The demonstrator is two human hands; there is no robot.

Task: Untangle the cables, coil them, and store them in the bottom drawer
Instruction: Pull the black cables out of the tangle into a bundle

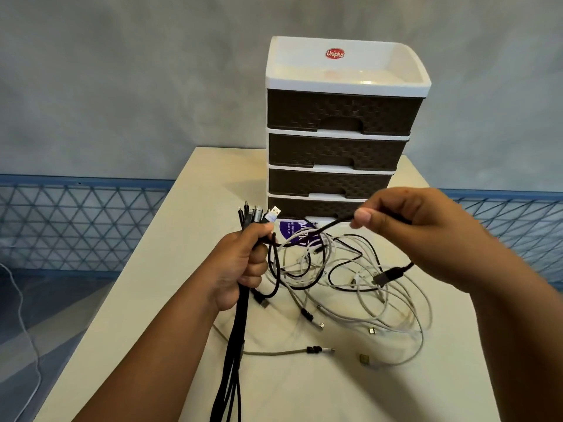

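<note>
The left hand (240, 263) gripped a bundle of cables (234, 330), plugs upward, its fingers curled tight round them. The right hand (405, 220) pinched one black cable (332, 223) above the tangle (350, 287) on the bench (182, 269). The bottom drawer (313, 206) behind it was closed.

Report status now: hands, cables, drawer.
Left hand grips bundle of cable ends. Right hand pinches black cable. Tangle on table. Bottom drawer closed.
</note>
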